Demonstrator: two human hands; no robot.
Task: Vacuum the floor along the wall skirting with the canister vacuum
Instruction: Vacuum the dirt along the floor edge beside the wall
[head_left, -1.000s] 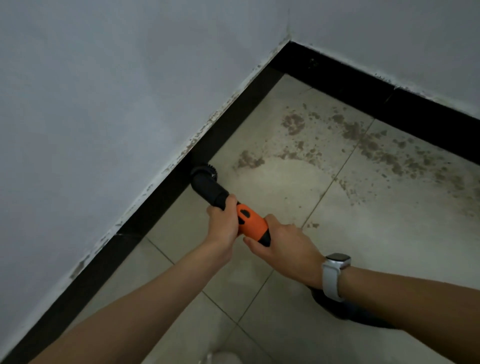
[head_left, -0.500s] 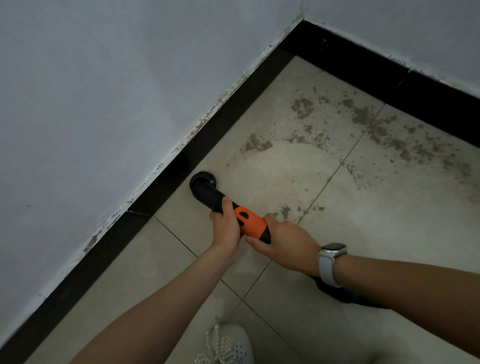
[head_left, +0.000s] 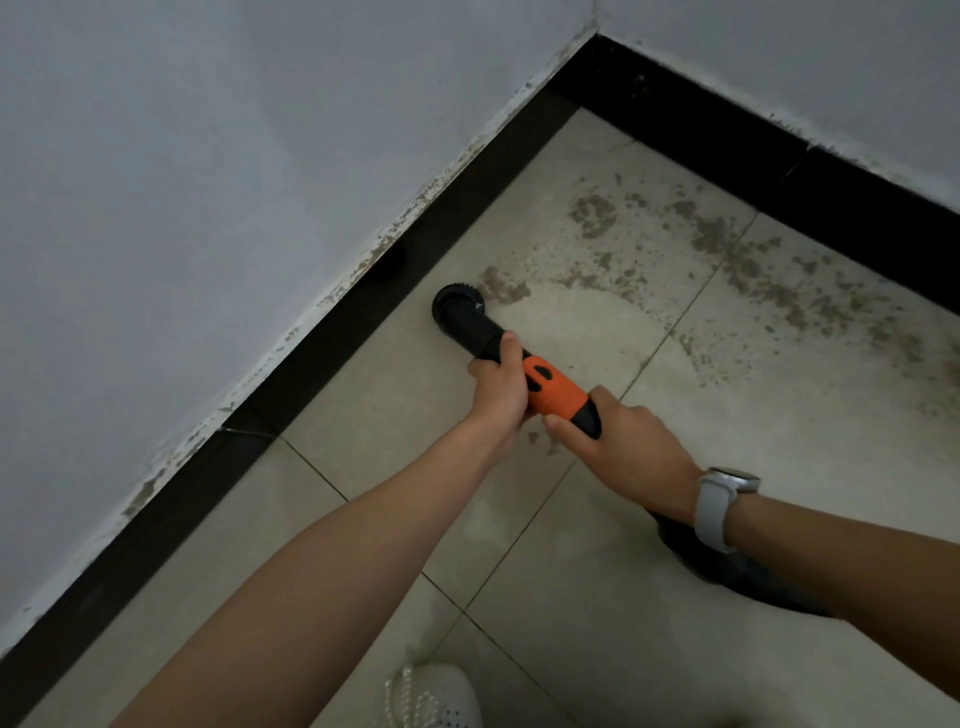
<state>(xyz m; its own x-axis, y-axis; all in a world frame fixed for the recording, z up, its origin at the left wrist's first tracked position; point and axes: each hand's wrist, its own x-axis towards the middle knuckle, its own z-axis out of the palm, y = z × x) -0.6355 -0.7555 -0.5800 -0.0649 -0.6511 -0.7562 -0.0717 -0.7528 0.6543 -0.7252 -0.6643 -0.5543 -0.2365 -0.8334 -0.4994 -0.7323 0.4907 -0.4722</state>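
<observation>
Round brush (head_left: 457, 303) down on tile floor (head_left: 649, 597), just beside black skirting (head_left: 332, 338), at near edge of brown dirt (head_left: 727, 249). Black tube (head_left: 488, 335) angled back from brush to orange handle (head_left: 555, 393). Left hand (head_left: 500, 387) wrapped round the tube–handle joint, thumb laid along the top, fingers curled under. Right hand (head_left: 628, 452) gripping the black rear end of the handle, fingers closed round it, knuckles up. Watch (head_left: 719, 501), pale strap, on right wrist. Dark hose (head_left: 737, 571) running from under right wrist, along floor toward lower right. Dirt in patches across the tiles toward the corner and along the far skirting; a paler arc of tile just right of the brush. White wall (head_left: 182, 182) above skirting, paint flaked and speckled along its lower edge. White shoe (head_left: 436, 696) at bottom edge, toe and laces only. Canister out of view.
</observation>
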